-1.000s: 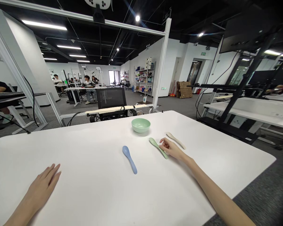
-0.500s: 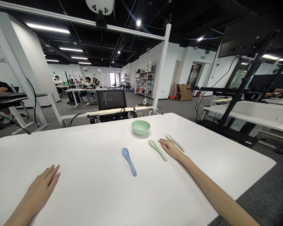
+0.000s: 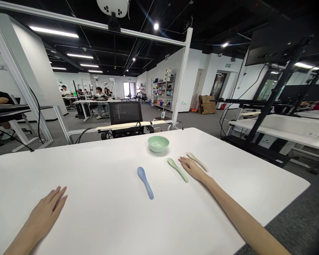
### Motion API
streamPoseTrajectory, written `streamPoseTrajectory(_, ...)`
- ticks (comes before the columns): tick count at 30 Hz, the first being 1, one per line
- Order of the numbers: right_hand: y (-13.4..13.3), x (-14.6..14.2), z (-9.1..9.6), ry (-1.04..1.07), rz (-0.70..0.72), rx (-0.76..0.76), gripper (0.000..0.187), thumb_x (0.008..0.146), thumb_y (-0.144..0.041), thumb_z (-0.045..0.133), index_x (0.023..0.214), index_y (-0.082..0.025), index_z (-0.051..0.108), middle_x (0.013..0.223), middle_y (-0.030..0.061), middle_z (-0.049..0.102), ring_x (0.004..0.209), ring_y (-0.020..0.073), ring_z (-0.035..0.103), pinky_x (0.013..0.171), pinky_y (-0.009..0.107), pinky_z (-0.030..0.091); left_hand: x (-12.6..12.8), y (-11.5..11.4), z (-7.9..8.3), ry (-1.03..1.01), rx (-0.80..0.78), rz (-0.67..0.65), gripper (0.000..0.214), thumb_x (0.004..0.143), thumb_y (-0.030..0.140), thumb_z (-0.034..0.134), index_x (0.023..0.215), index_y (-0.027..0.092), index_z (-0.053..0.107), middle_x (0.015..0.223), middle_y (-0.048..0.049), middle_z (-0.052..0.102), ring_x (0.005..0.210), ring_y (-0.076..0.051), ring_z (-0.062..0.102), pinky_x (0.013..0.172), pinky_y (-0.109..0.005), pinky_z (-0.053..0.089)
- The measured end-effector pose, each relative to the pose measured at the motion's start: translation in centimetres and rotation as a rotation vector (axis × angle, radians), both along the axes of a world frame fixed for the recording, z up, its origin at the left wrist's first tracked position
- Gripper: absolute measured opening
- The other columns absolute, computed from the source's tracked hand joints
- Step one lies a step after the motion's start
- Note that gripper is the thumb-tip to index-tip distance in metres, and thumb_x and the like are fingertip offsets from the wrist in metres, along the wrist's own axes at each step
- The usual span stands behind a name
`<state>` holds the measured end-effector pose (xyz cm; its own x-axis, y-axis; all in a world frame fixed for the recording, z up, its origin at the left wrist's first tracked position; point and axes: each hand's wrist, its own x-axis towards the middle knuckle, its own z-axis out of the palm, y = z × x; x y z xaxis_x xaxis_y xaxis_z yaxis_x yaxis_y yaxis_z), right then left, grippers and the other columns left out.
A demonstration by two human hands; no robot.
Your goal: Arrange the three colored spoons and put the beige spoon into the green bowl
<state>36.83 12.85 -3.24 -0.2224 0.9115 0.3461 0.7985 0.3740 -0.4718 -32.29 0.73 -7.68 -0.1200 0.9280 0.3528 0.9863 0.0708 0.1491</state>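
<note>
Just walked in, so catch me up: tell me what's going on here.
A person has both bare hands flat on a white table, holding nothing. The right hand lies between a green spoon and a beige spoon; the left hand rests apart from them. A blue spoon lies left of those two, and a green bowl stands beyond them.

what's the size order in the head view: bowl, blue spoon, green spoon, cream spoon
1. The green bowl looks largest overall.
2. The blue spoon and green spoon look alike, so unranked.
3. The cream spoon looks smallest, though it lies farther off.
</note>
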Motion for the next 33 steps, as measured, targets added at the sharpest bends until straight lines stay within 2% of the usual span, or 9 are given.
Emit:
streamPoseTrajectory(3,0.2,0.9,0.7,-0.02,-0.067,0.058,0.042,0.098,-0.034,0.05,0.13,-0.021,0.073,0.142,0.0136,0.068,0.138,0.0323,0.059,0.118,0.05,0.043,0.2,-0.1,0.3,-0.036,-0.042,0.017,0.082,0.09,0.059,0.025,0.144,0.008,0.06,0.155,-0.0172,0.058,0.149,-0.035,0.048,0.123,-0.052,0.042)
streamPoseTrajectory(7,0.5,3.7,1.4,-0.077,-0.306,0.144,0.04,0.097,-0.036,0.053,0.126,-0.019,0.075,0.128,0.019,0.073,0.122,0.0373,0.065,0.107,0.052,0.048,0.4,-0.2,0.5,-0.045,-0.037,0.024,0.08,0.09,0.059,0.027,0.143,0.01,0.061,0.155,-0.0166,0.058,0.149,-0.035,0.049,0.122,-0.054,0.043)
streamPoseTrajectory(10,0.4,5.7,1.1,-0.148,-0.457,0.096,0.039,0.093,-0.044,0.06,0.115,-0.018,0.08,0.11,0.0227,0.077,0.105,0.0396,0.07,0.093,0.051,0.052,0.4,-0.1,0.4,-0.045,-0.037,0.021,0.082,0.09,0.059,0.026,0.144,0.008,0.06,0.155,-0.0181,0.058,0.149,-0.035,0.048,0.123,-0.054,0.042)
streamPoseTrajectory(13,0.0,6.5,1.1,-0.121,-0.489,0.025,0.037,0.091,-0.049,0.061,0.1,-0.02,0.082,0.1,0.0223,0.079,0.095,0.0391,0.072,0.084,0.047,0.053,0.4,-0.1,0.4,-0.048,-0.058,0.016,0.084,0.09,0.06,0.024,0.144,0.006,0.059,0.157,-0.0192,0.056,0.151,-0.036,0.047,0.124,-0.054,0.04)
streamPoseTrajectory(15,-0.1,6.1,1.8,-0.045,-0.472,0.039,0.039,0.092,-0.051,0.058,0.092,-0.021,0.083,0.101,0.0213,0.08,0.092,0.0368,0.072,0.082,0.045,0.052,0.6,-0.1,0.5,-0.052,-0.077,0.018,0.086,0.09,0.061,0.023,0.146,0.005,0.057,0.158,-0.0191,0.054,0.152,-0.036,0.045,0.125,-0.054,0.039)
streamPoseTrajectory(20,1.9,2.0,6.2,0.129,-0.297,0.154,0.039,0.093,-0.051,0.058,0.093,-0.021,0.083,0.099,0.0164,0.08,0.089,0.0322,0.072,0.084,0.042,0.053,0.9,-0.4,0.7,-0.055,-0.077,0.025,0.086,0.092,0.061,0.021,0.147,0.005,0.056,0.159,-0.0189,0.053,0.152,-0.036,0.044,0.125,-0.054,0.037)
streamPoseTrajectory(25,6.4,-4.7,10.1,0.02,-0.115,0.117,0.028,0.094,-0.036,0.061,0.095,-0.02,0.085,0.097,0.0132,0.082,0.089,0.0293,0.072,0.083,0.037,0.054,1.0,-0.4,0.8,-0.049,-0.044,0.033,0.082,0.092,0.059,0.024,0.145,0.007,0.06,0.157,-0.018,0.056,0.15,-0.035,0.048,0.123,-0.053,0.041)
streamPoseTrajectory(28,8.6,-8.0,10.8,-0.134,-0.111,0.053,0.025,0.095,-0.026,0.062,0.099,-0.019,0.085,0.1,0.0138,0.082,0.093,0.0284,0.074,0.083,0.033,0.053,1.2,-0.4,1.0,-0.047,-0.038,0.045,0.079,0.092,0.057,0.025,0.144,0.01,0.061,0.155,-0.0162,0.058,0.148,-0.034,0.05,0.122,-0.052,0.043)
streamPoseTrajectory(33,10.7,-10.8,10.1,-0.26,-0.146,-0.017,0.018,0.091,-0.023,0.069,0.094,-0.018,0.086,0.087,0.0151,0.081,0.088,0.0281,0.075,0.079,0.031,0.052,1.4,-0.5,1.3,-0.035,-0.041,0.042,0.077,0.09,0.056,0.028,0.143,0.012,0.063,0.154,-0.0145,0.059,0.148,-0.033,0.051,0.121,-0.05,0.045)
